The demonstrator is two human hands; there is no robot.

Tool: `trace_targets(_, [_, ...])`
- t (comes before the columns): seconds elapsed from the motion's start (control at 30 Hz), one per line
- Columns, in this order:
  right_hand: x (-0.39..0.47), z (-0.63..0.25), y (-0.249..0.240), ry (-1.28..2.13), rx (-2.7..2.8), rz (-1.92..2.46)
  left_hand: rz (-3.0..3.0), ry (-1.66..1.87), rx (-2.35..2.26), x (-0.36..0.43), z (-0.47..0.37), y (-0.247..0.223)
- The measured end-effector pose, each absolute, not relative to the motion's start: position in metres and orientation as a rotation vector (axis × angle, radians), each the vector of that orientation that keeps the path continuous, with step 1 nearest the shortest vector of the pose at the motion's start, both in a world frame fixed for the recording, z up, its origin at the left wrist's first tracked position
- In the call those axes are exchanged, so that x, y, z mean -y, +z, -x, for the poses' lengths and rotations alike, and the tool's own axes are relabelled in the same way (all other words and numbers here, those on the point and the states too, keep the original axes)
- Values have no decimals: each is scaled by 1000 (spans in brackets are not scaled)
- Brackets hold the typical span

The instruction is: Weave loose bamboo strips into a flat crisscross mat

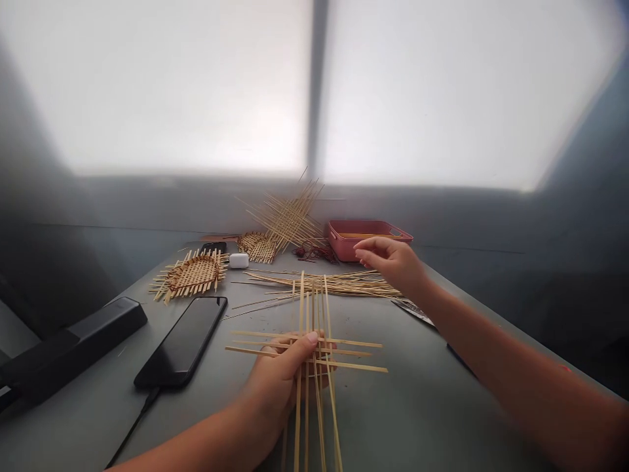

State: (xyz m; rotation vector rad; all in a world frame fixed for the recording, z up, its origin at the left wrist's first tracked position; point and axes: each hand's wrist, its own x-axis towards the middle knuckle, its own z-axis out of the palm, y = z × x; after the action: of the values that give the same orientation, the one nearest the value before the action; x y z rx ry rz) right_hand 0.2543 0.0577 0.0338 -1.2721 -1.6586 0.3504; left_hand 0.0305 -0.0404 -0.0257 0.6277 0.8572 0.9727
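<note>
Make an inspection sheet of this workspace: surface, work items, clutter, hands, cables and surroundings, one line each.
Surface: grey tabletop, small specks; spills: nothing seen.
Work items: crossed strips in hand; loose strips bundled beyond.
Clutter: phone, black block, white case, round woven piece at left, strip lattice, dark red cord, pink basket.
Hands: left hand grips the crossed strips; right hand raised, fingers curved toward thumb; too small to tell if it pinches anything.
Cables: black cable at the phone's near end, running out of view.
Surroundings: bright pale panels behind; other people: nothing seen.
</note>
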Motion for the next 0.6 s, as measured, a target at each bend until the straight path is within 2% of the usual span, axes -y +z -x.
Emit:
trace_targets(0.07, [-71, -257, 18, 255, 1916, 1352, -614, 966, -847, 39, -30, -28])
trace_targets(0.23, [-83, -258, -16, 160, 2113, 1430, -611, 946, -852, 38, -28, -32])
trace_targets(0.4, [-96, -269, -8, 73, 2148, 1591, -623, 972, -863, 41, -30, -30])
trace_targets(0.6, [-126, -265, 6, 196, 2309, 1689, -594, 967, -882, 40, -32, -27])
